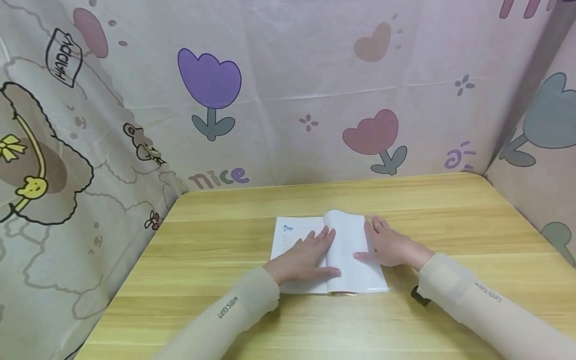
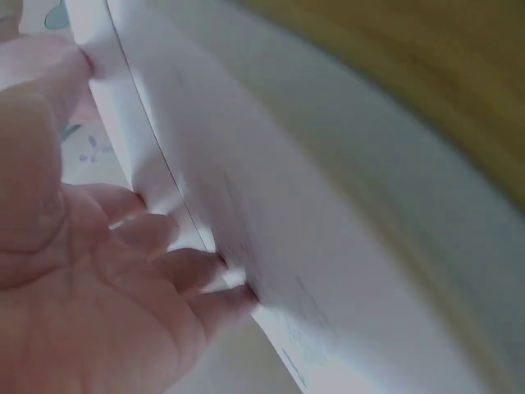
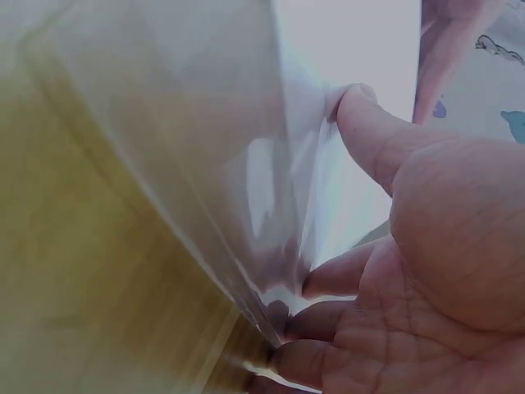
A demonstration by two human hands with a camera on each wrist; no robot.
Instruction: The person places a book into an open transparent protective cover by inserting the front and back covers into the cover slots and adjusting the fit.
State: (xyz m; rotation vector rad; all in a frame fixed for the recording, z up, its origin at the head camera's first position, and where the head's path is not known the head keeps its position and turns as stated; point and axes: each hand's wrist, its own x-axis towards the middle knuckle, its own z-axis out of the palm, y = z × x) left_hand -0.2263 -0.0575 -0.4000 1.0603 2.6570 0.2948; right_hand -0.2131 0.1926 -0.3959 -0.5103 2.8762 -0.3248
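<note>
An open book point(image 1: 351, 240) lies on the wooden table, its left page point(image 1: 288, 240) printed with small text and a blue picture, its right side white. My left hand point(image 1: 303, 257) rests across the left page, fingers spread, its fingertips and thumb reaching over the fold. At the book's right edge, my right hand point(image 1: 389, 245) has its thumb on the white surface and its fingers along the border. The right wrist view shows a clear plastic cover point(image 3: 189, 139) under the right fingertips. In the left wrist view, the left fingertips point(image 2: 238, 304) touch the paper.
The wooden table point(image 1: 202, 260) extends around the book on all sides. Behind it hangs a patterned cloth point(image 1: 283, 60) with tulips and hearts, and similar cloth covers both sides. A small black object point(image 1: 420, 296) shows beside the right sleeve point(image 1: 450, 280).
</note>
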